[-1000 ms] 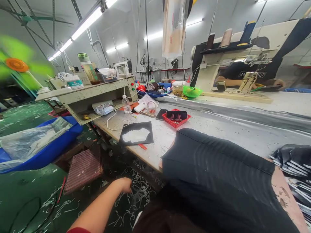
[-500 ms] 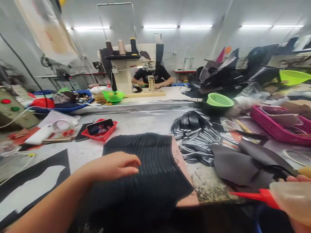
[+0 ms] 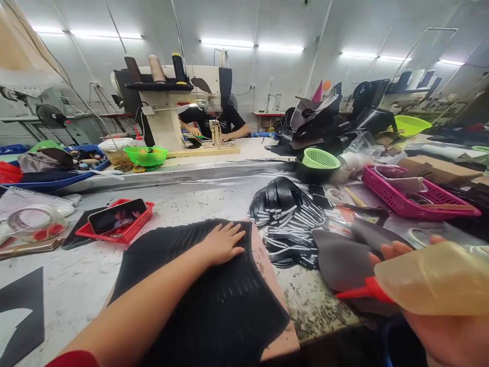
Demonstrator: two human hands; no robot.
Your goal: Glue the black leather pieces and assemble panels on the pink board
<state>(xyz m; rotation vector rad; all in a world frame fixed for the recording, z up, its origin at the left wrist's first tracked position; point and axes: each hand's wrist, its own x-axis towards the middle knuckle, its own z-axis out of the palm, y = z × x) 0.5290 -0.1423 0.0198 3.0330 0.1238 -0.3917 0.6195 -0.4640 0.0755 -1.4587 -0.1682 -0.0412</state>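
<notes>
My left hand lies flat with fingers spread on a black pleated sheet of material, near its upper right corner. Under that sheet a pink backing shows along the right side. In my right hand is a translucent yellowish squeeze bottle with a red pointed nozzle, tipped sideways so that the nozzle points left. Just right of the black sheet lies a bundle of black strips with white edges. Dark grey flat pieces rest beneath and behind the bottle.
A red tray with a phone sits at the left. Toward the right stand a magenta basket and a green basket. Across the table a person works at a sewing machine.
My left hand has moved right and flattened onto the black sheet with fingers spread. My right hand and the bottle have come further into view. The camera has turned right.
</notes>
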